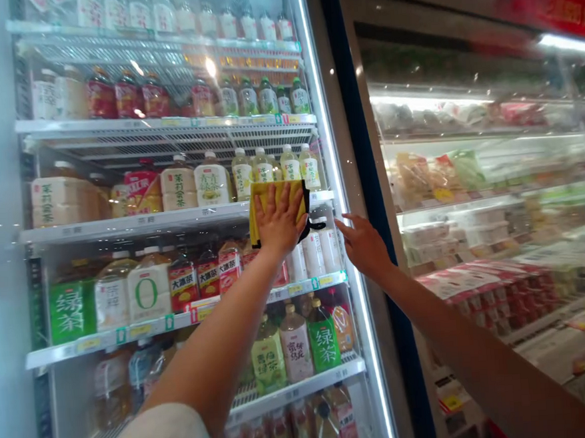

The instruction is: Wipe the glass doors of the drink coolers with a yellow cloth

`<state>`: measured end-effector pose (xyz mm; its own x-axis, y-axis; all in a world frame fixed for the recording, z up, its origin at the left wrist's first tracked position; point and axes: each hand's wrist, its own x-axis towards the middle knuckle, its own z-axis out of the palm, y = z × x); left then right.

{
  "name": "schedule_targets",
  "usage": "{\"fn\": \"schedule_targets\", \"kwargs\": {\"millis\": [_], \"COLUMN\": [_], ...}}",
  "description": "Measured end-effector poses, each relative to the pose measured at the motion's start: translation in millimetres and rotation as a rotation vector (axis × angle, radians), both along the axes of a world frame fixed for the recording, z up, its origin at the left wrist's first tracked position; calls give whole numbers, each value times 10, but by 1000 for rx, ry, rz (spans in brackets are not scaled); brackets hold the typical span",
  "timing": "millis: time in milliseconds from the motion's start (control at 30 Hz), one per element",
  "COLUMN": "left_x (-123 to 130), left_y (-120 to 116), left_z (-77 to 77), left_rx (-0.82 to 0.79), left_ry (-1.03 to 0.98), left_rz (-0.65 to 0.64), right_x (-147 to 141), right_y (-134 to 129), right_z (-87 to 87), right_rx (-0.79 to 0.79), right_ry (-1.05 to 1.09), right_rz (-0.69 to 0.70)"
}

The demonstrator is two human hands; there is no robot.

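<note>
My left hand (279, 223) holds a yellow cloth (258, 198) with a black edge flat against the glass door of a drinks cooler. Its fingers are spread over the cloth, and a black loop (317, 226) sticks out on the right. To the right, my right hand (364, 244) is empty, its fingers partly stretched out and apart. They are close to the lit right edge of the door (353, 268); I cannot tell whether they touch it. Behind the glass, clear-yellow bottles (263, 164) stand just above the cloth, and red-labelled tea bottles (229, 263) stand below it.
Shelves (122, 224) full of bottled drinks fill the cooler. A dark blue strip (369, 173) separates it from a second chilled case (471, 200) on the right, which holds packaged food and is blurred. Lights reflect in the glass.
</note>
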<state>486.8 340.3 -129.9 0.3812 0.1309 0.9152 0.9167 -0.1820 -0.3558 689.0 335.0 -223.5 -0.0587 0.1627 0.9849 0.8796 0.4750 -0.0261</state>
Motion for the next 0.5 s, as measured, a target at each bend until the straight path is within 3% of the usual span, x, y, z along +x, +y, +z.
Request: {"fn": "schedule_targets", "kwargs": {"millis": [133,200,267,333,400,500], "left_x": [-248,-278,-316,-420,-614,-983], "left_y": [-93,-113,-134,-173,-235,-344], "left_z": [-515,-577,-447,-216,-28,-45], "left_rx": [8,-9,-34,-62,-70,-29], "left_ry": [-50,27,124,183,134,-64], "left_rz": [52,70,82,96,120,153], "right_x": [-177,-290,-407,-512,-589,-659], "right_y": [4,-8,-24,-39,-48,-49], "right_z": [-87,-65,-21,5,-10,-95], "right_rx": [14,30,53,68,61,25], "right_ry": [-28,-32,-37,-47,-59,-66], "right_rz": [22,36,50,63,69,62]}}
